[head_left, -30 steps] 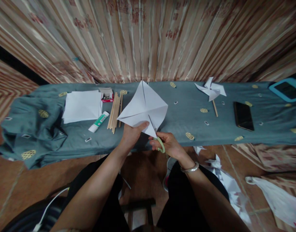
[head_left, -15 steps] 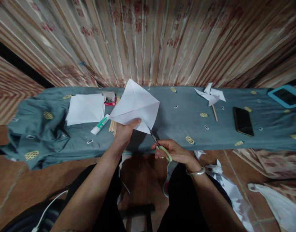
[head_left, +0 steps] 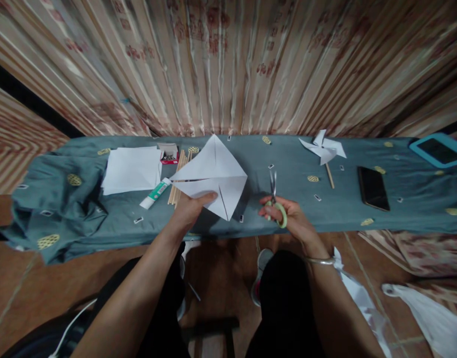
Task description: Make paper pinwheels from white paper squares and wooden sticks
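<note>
A: How is the white square paper sheet with cut diagonal slits (head_left: pixel 212 180) held?

B: It is pinched at its near edge by the left hand (head_left: pixel 190 210), fingers closed on it; it is held as a diamond just above the grey-green patterned tablecloth (head_left: pixel 288 164), one corner pointed at the striped curtain (head_left: pixel 228 64), the opposite corner toward the person.

A: And the green-handled metal scissors (head_left: pixel 275 199)?

B: They are gripped in the right hand (head_left: pixel 290 216), fingers curled through the loops; the blades are seen closed, the long axis directed away from the person, tips toward the curtain; they are kept apart from the sheet, to its right.
</note>
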Demonstrator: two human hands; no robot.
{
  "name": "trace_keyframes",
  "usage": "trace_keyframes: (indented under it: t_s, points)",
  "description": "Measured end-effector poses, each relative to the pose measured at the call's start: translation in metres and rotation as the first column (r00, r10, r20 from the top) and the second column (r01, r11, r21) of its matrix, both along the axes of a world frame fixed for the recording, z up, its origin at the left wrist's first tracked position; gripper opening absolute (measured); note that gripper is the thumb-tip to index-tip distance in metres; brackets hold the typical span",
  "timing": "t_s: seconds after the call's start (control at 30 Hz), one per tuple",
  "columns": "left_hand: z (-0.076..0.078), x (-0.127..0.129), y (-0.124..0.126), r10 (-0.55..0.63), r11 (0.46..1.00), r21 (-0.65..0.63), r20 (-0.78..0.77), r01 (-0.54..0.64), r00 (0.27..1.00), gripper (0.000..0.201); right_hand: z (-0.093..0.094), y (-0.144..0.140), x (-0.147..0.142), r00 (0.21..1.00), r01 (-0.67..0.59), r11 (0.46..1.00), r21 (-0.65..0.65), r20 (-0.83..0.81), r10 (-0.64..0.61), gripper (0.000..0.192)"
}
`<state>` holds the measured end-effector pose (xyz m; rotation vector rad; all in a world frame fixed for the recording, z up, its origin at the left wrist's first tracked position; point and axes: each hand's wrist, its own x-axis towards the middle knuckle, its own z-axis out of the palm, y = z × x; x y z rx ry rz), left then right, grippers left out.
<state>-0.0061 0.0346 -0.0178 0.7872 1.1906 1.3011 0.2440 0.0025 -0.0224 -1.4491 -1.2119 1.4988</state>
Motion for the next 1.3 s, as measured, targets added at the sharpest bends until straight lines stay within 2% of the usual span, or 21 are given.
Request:
trace_keyframes:
  t_s: [0.07,0.13,0.27,0.43,0.53,0.67,0.8,0.9,1.03,1.13,1.23,1.3]
  points:
    - [-0.003,0.003,-0.005,-0.061,0.995,-0.077,0.010,0.062,0.998,0.045,-0.004,0.007,0.001,0.983,0.180,0.980,0.086,0.015,-0.182,0.050]
    - [-0.006,0.007,-0.010,-0.126,0.982,-0.138,0.020,0.128,0.992,0.045,-0.007,0.012,0.001,0.966,0.256,0.958,0.131,-0.003,-0.258,0.051]
    - [-0.010,0.012,-0.019,-0.227,0.954,-0.191,0.035,0.230,0.973,0.041,-0.007,0.016,-0.001,0.980,0.196,0.974,0.114,-0.041,-0.193,0.051]
    - [-0.010,0.012,-0.023,-0.277,0.941,-0.201,0.012,0.273,0.961,0.040,-0.004,0.014,-0.006,0.989,0.076,0.997,-0.007,-0.124,-0.076,0.050]
    - [-0.005,0.012,-0.021,-0.302,0.931,-0.179,0.110,0.318,0.947,0.046,-0.002,0.014,-0.010,0.982,0.077,0.996,-0.041,-0.167,-0.083,0.050]
    - [0.001,0.013,-0.017,-0.294,0.941,-0.083,0.284,0.329,0.913,0.056,-0.005,0.016,-0.020,0.936,0.275,0.961,-0.011,-0.225,-0.270,0.049]
    - [0.001,0.019,-0.016,-0.334,0.936,-0.004,0.310,0.353,0.890,0.050,-0.012,0.019,-0.035,0.882,0.424,0.905,0.040,-0.246,-0.403,0.053]
    - [-0.001,0.028,-0.018,-0.304,0.950,-0.007,0.225,0.313,0.926,0.050,-0.015,0.019,-0.047,0.893,0.422,0.903,0.077,-0.209,-0.399,0.055]
    - [-0.007,0.039,-0.019,-0.136,0.991,-0.008,0.090,0.137,0.987,0.046,-0.013,0.016,-0.060,0.920,0.371,0.922,0.111,-0.180,-0.349,0.051]
    - [-0.012,0.039,-0.015,-0.045,0.999,0.027,-0.012,0.046,0.999,0.038,-0.010,0.013,-0.062,0.943,0.323,0.935,0.149,-0.132,-0.305,0.046]
    - [-0.013,0.033,-0.009,0.017,0.998,0.069,-0.072,-0.012,0.997,0.035,-0.006,0.007,-0.057,0.979,0.202,0.967,0.153,-0.065,-0.194,0.043]
    - [-0.011,0.025,-0.004,0.068,0.992,0.117,-0.120,-0.054,0.990,0.036,-0.002,0.001,-0.052,0.997,0.070,0.990,0.124,-0.053,-0.064,0.046]
